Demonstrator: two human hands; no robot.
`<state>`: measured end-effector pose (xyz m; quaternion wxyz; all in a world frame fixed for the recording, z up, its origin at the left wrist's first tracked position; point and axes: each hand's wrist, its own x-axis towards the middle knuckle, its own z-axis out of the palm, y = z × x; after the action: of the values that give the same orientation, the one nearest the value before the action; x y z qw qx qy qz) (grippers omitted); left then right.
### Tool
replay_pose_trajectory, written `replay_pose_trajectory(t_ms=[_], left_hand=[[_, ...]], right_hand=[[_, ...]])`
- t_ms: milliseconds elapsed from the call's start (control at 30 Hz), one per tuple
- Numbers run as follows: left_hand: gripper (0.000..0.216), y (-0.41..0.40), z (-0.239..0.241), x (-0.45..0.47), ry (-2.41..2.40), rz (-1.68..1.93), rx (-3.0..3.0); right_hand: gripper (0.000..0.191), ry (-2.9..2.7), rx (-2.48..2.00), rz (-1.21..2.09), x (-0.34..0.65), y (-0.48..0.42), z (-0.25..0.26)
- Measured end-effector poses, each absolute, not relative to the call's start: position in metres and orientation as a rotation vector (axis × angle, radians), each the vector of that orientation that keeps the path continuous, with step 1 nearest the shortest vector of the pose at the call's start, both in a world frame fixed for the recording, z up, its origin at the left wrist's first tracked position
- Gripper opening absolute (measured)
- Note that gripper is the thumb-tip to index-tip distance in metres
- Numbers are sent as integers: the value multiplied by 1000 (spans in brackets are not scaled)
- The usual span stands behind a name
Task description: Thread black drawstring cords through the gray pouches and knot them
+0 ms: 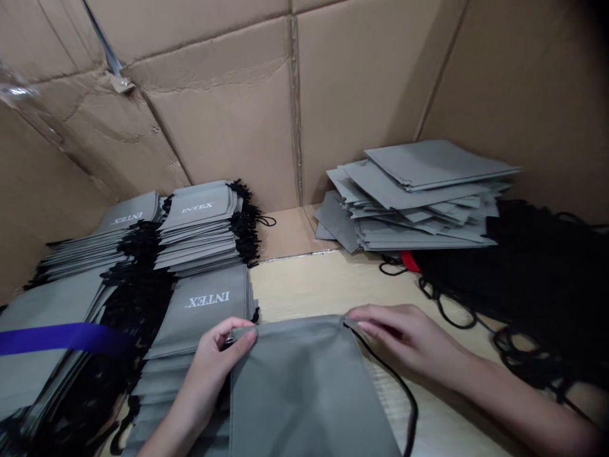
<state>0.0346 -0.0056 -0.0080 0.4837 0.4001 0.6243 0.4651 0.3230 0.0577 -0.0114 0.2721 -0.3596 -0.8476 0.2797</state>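
Two hands show, one left hand (223, 355) and one right hand (399, 336), with one plain grey pouch (304, 387), four stacks of corded pouches (200, 228) bearing three visible INTEX prints, one loose pile of grey pieces (419, 197), one heap of black cords (537, 279) and one purple strip (61, 338)

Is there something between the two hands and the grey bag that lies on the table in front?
Nothing visible. The left hand pinches the top left corner of the grey bag, and the right hand rests on its top right corner, where the black cord comes out.
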Motion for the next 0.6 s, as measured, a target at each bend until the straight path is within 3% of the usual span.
replay_pose_trajectory(t_ms=[300, 600], left_hand=[[44, 0, -1, 35, 1430, 1140, 768], [38, 5, -2, 22, 1415, 1139, 845]], right_hand=[[24, -2391, -753, 158, 326, 59, -16], [31, -2420, -505, 41, 321, 73, -11]])
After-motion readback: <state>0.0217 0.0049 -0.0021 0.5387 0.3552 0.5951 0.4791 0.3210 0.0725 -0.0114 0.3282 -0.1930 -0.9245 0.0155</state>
